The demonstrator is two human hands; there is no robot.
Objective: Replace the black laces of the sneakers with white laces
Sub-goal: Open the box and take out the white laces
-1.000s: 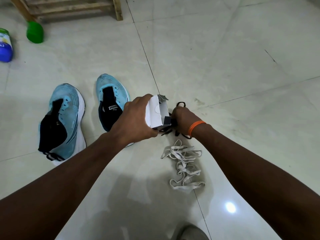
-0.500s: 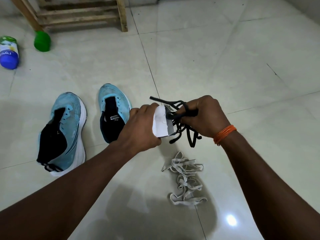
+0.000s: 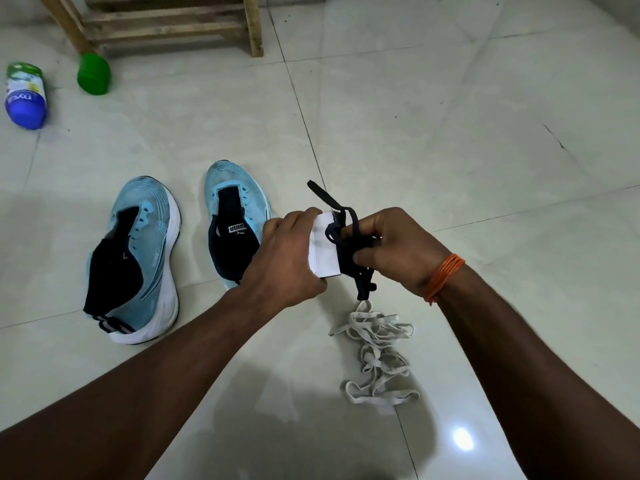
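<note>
My right hand (image 3: 391,251) has lifted the black laces (image 3: 349,237), pinching them against the box (image 3: 323,251) my left hand (image 3: 284,261) grips; white laces (image 3: 377,355) below should go next.

Our sneakers (image 3: 138,258) were light blue with thin paler stripes across the toes, navy-black tongues and white soles. The black laces (image 3: 349,251) looked black to us, the box (image 3: 323,251) plain white, and the white laces (image 3: 377,355) more a greyish off-white. We also had an orange wristband (image 3: 445,277), pale glossy floor tiles (image 3: 450,133) with thin dark lines, a green cap (image 3: 93,74) and a blue-ended bottle (image 3: 26,95).
</note>
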